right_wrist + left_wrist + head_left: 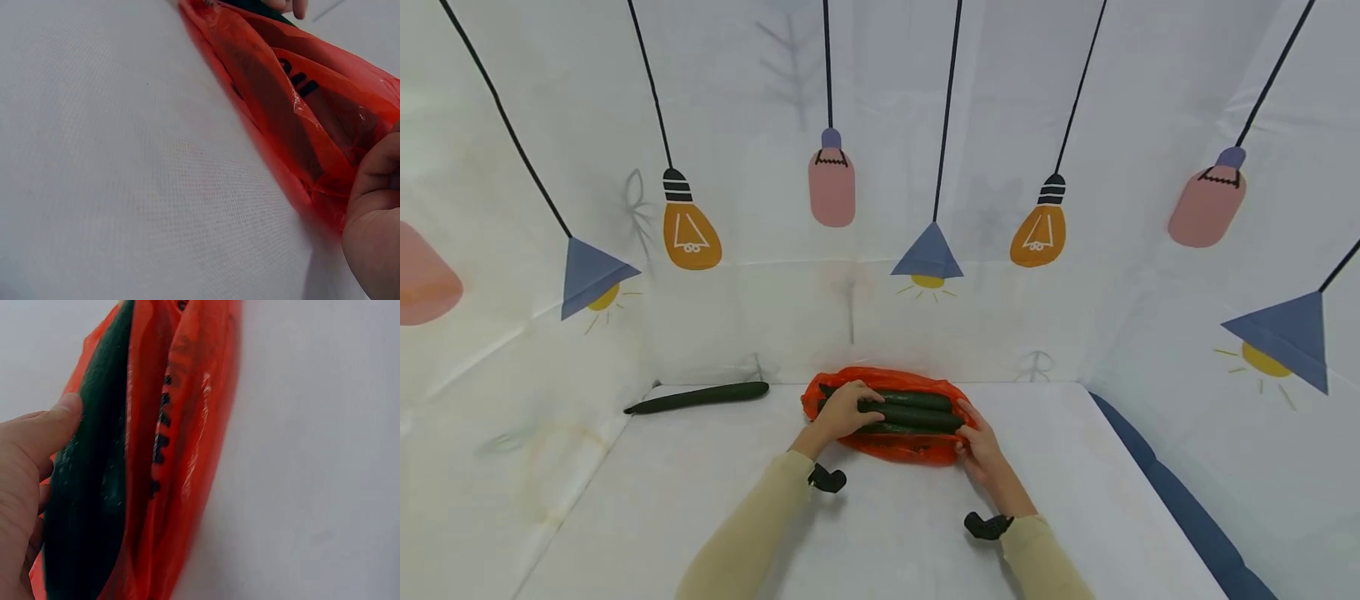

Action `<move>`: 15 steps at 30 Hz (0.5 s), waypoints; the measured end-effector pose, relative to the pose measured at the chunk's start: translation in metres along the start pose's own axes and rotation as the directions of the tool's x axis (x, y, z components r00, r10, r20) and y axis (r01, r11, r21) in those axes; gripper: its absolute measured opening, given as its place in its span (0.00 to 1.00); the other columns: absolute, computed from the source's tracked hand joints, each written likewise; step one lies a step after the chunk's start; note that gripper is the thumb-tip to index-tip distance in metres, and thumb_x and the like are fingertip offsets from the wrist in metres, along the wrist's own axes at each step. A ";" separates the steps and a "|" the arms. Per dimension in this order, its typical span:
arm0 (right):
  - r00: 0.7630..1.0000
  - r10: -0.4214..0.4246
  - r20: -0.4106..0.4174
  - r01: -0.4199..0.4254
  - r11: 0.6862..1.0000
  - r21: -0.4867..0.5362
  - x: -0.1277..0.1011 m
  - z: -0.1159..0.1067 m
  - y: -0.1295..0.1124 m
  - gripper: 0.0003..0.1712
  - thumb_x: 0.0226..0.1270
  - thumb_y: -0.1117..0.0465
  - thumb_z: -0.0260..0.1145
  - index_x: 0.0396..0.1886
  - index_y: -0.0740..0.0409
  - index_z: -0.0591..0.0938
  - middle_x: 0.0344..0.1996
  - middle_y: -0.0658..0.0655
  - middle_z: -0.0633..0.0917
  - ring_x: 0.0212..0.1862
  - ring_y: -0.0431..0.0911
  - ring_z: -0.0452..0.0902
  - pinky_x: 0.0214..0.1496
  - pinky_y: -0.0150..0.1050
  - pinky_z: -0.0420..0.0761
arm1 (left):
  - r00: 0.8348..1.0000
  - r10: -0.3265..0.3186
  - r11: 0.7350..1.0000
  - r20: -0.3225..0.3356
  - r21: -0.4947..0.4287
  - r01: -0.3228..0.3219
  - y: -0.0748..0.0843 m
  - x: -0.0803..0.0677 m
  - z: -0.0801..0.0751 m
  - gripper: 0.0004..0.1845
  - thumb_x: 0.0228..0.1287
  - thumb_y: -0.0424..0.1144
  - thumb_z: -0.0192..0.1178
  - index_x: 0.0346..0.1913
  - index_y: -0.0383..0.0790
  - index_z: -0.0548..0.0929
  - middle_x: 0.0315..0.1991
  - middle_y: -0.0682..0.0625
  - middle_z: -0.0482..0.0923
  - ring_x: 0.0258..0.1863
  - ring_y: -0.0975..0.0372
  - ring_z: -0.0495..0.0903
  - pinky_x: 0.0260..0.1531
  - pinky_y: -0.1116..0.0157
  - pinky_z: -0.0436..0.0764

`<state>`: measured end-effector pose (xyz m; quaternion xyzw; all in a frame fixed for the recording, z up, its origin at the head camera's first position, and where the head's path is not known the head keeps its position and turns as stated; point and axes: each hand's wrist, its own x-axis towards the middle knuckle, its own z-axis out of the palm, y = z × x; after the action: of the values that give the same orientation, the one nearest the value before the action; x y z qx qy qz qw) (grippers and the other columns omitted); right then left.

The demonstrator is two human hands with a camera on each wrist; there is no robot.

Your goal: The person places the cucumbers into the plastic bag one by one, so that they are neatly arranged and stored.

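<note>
Cucumbers point(910, 414) — firm, smooth; take mid-length | bag point(917, 446) — limp, slippery | left hand point(844, 411) clasps cucumber | right hand point(981, 450) pinches bag edge

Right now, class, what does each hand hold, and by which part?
The left hand grips a cucumber near its left end; the right hand pinches the orange bag at its right edge.
</note>
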<state>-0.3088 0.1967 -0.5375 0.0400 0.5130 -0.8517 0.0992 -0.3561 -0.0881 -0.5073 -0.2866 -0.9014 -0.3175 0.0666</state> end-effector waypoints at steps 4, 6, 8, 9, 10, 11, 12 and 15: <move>1.000 0.003 -0.012 -0.003 1.000 -0.013 0.001 0.001 0.002 0.35 0.57 0.76 0.45 0.64 0.49 0.60 0.58 0.58 0.57 0.16 0.41 0.61 0.18 0.28 0.66 | 1.000 -0.003 0.999 -0.021 -0.043 0.002 -0.003 -0.007 -0.011 0.15 0.52 0.50 0.62 0.43 0.51 0.81 0.36 0.56 0.72 0.38 0.64 0.71 0.38 0.65 0.73; 1.000 0.008 -0.020 -0.008 1.000 -0.028 0.000 0.000 0.003 0.34 0.58 0.76 0.45 0.64 0.49 0.60 0.57 0.58 0.57 0.16 0.41 0.61 0.18 0.28 0.66 | 0.999 -0.006 0.997 -0.037 -0.075 0.004 -0.004 -0.011 -0.018 0.15 0.52 0.49 0.62 0.43 0.49 0.81 0.36 0.55 0.73 0.38 0.63 0.72 0.39 0.63 0.73; 1.000 0.008 -0.022 -0.009 0.999 -0.044 -0.001 0.000 0.003 0.33 0.59 0.75 0.45 0.64 0.49 0.60 0.57 0.58 0.58 0.17 0.41 0.61 0.18 0.28 0.65 | 0.998 0.000 0.997 -0.059 -0.076 -0.005 -0.008 -0.014 -0.024 0.15 0.53 0.48 0.62 0.43 0.48 0.81 0.36 0.56 0.73 0.38 0.63 0.71 0.38 0.62 0.73; 1.000 0.007 -0.020 -0.008 0.999 -0.047 -0.001 -0.001 0.002 0.33 0.59 0.75 0.45 0.64 0.49 0.60 0.56 0.59 0.57 0.17 0.41 0.61 0.18 0.28 0.65 | 0.998 -0.002 0.997 -0.070 -0.078 -0.004 -0.011 -0.015 -0.028 0.15 0.53 0.48 0.62 0.43 0.48 0.81 0.36 0.57 0.74 0.37 0.63 0.72 0.38 0.62 0.73; 1.000 0.007 -0.016 -0.008 0.999 -0.048 -0.002 -0.001 0.002 0.33 0.59 0.75 0.45 0.64 0.50 0.60 0.56 0.59 0.57 0.17 0.41 0.61 0.18 0.28 0.66 | 0.997 -0.008 0.997 -0.079 -0.073 0.002 -0.014 -0.016 -0.032 0.15 0.53 0.48 0.62 0.43 0.48 0.81 0.36 0.57 0.74 0.37 0.63 0.72 0.37 0.62 0.73; 1.000 0.006 -0.010 -0.006 0.999 -0.051 -0.002 -0.001 0.001 0.33 0.59 0.75 0.45 0.65 0.50 0.59 0.56 0.59 0.57 0.17 0.41 0.62 0.19 0.28 0.66 | 0.996 -0.012 0.998 -0.086 -0.066 0.006 -0.017 -0.017 -0.036 0.15 0.53 0.47 0.62 0.43 0.47 0.82 0.36 0.57 0.74 0.37 0.63 0.72 0.37 0.62 0.73; 1.000 0.006 -0.001 -0.006 0.999 -0.052 -0.002 -0.001 0.000 0.33 0.60 0.75 0.45 0.65 0.50 0.59 0.57 0.60 0.57 0.18 0.41 0.62 0.19 0.28 0.66 | 0.996 -0.017 0.999 -0.091 -0.053 0.012 -0.021 -0.017 -0.041 0.15 0.53 0.47 0.62 0.43 0.47 0.82 0.36 0.57 0.74 0.37 0.63 0.72 0.37 0.63 0.73; 1.000 0.012 0.018 -0.011 0.999 -0.049 -0.001 -0.001 -0.002 0.33 0.60 0.75 0.44 0.65 0.50 0.57 0.57 0.59 0.56 0.18 0.42 0.62 0.20 0.29 0.66 | 0.995 -0.037 0.998 -0.091 -0.050 0.033 -0.032 -0.018 -0.057 0.16 0.54 0.46 0.62 0.44 0.43 0.81 0.38 0.53 0.75 0.39 0.58 0.74 0.38 0.60 0.73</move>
<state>-0.3081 0.1986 -0.5354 0.0327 0.5326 -0.8386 0.1096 -0.3626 -0.1519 -0.4849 -0.2573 -0.8944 -0.3531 0.0954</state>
